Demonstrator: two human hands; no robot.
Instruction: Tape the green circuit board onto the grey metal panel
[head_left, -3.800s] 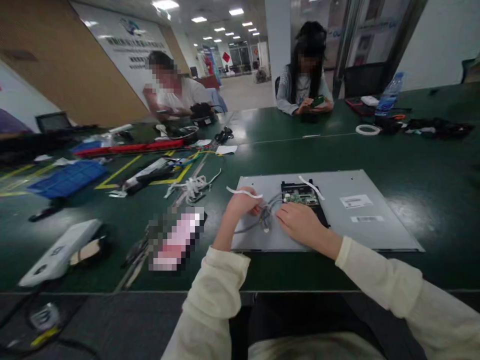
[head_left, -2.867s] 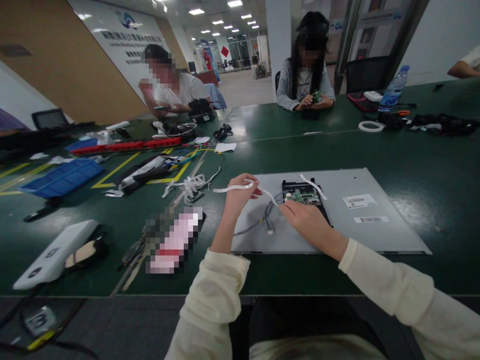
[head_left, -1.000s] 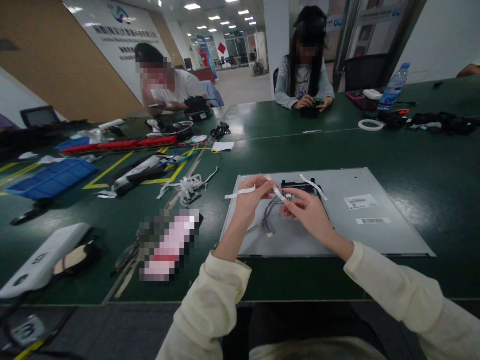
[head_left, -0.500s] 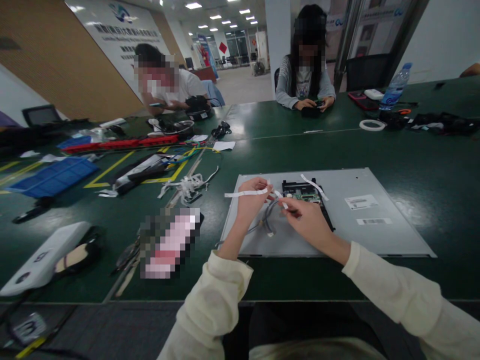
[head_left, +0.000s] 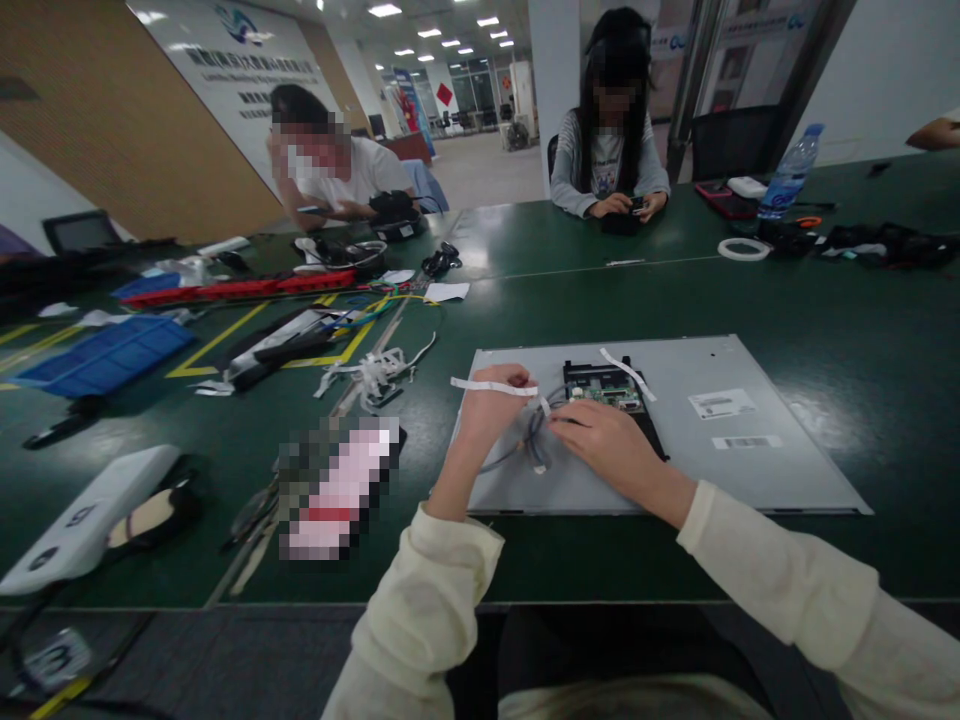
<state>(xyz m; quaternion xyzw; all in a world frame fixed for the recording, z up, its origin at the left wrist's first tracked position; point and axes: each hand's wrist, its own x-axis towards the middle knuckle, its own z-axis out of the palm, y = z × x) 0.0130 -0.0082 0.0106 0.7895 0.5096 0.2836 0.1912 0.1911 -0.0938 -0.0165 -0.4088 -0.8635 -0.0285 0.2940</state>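
My left hand [head_left: 491,408] is closed in a pinch on a white strip [head_left: 491,387], whose free end sticks out to the left. From there a short length of white strip hangs down to the fingertips of my right hand [head_left: 607,440], which are pressed together. Whether it is one piece cannot be told. Below lies a flat grey metal panel [head_left: 757,380] with a circuit board [head_left: 611,396] in a black frame. Grey cables [head_left: 534,435] trail between my hands. Another white strip [head_left: 630,373] lies across the frame's top edge.
Left of the panel are a pile of white strips [head_left: 371,375] and a pink phone-like object [head_left: 345,485], blurred out. Farther left sit a white device [head_left: 90,515] and a blue basket [head_left: 105,355]. A tape roll [head_left: 742,249] and bottle [head_left: 791,175] stand at right. Two people sit opposite.
My right hand has moved slightly left, nearer my left hand. The strip piece between them now hangs more steeply. The panel stays where it was.
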